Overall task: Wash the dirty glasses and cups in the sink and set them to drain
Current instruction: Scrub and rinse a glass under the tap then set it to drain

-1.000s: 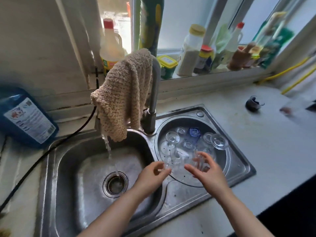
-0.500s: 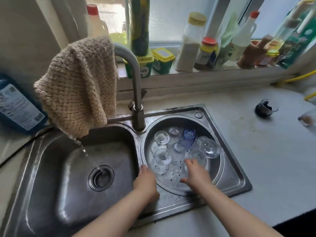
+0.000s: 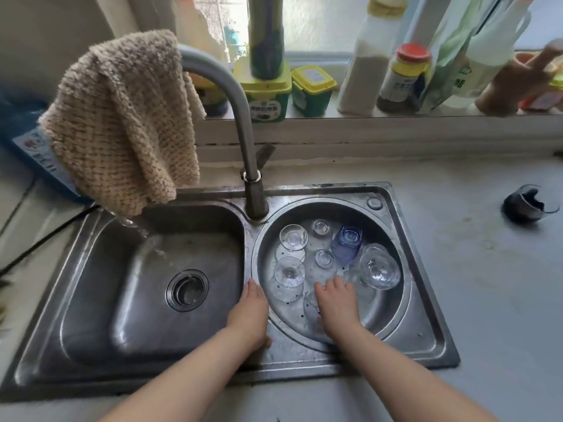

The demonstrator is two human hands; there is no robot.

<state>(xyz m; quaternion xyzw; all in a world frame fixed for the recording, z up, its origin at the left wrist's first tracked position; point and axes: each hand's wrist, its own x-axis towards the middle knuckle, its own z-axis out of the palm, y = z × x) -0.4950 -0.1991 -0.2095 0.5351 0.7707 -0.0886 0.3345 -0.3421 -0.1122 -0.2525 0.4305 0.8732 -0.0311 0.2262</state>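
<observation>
Glasses (image 3: 323, 260) | upturned, bases up | round drain basin (image 3: 393, 303)

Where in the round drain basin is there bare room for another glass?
Bare perforated floor lies at the front right of the round basin, between the right hand and the rim. The back half is crowded: upturned clear glasses and a blue cup.

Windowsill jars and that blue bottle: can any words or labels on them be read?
Nothing can be quoted with confidence.
Green tub: dark label, white characters, blurred.
Red-capped jar: yellow label, dark print, too small.
White bottle: green marks, cut off.
Blue bottle: white label with red logo, blurred.
The yellow-lidded tub: no legible print.
</observation>
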